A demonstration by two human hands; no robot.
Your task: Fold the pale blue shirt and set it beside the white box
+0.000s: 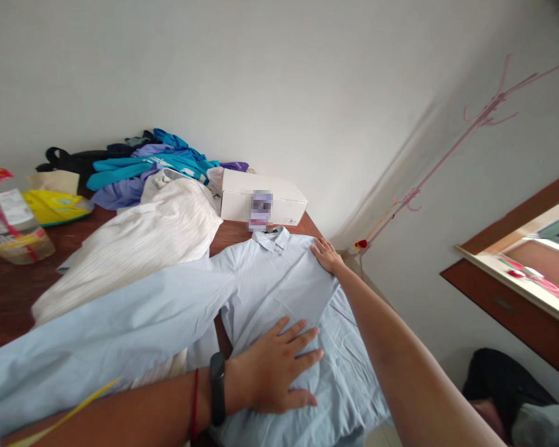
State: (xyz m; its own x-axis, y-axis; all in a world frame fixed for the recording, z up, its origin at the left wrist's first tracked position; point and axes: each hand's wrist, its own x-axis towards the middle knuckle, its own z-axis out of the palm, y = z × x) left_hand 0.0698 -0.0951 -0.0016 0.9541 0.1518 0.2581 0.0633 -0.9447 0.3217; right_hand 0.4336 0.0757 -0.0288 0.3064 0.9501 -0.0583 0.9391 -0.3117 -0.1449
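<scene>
A light blue button-up shirt (279, 292) lies spread on the dark wooden table (9, 310), its collar toward the wall. One long sleeve (121, 316) stretches out to the left. The right side of the shirt is folded in over the front. My left hand (277, 363), with a black band on the wrist, presses flat on the lower body of the shirt, fingers spread. Near the right shoulder, my right hand (327, 254) rests on the cloth with its fingers stretched out.
Behind the shirt stands a white box (256, 183). A striped cream shirt (153, 230) and a heap of blue clothes (158, 161) lie to the left. Farther left are a yellow packet (56, 207) and a plastic cup (18, 236). A pink coat stand (447, 152) leans into view at right.
</scene>
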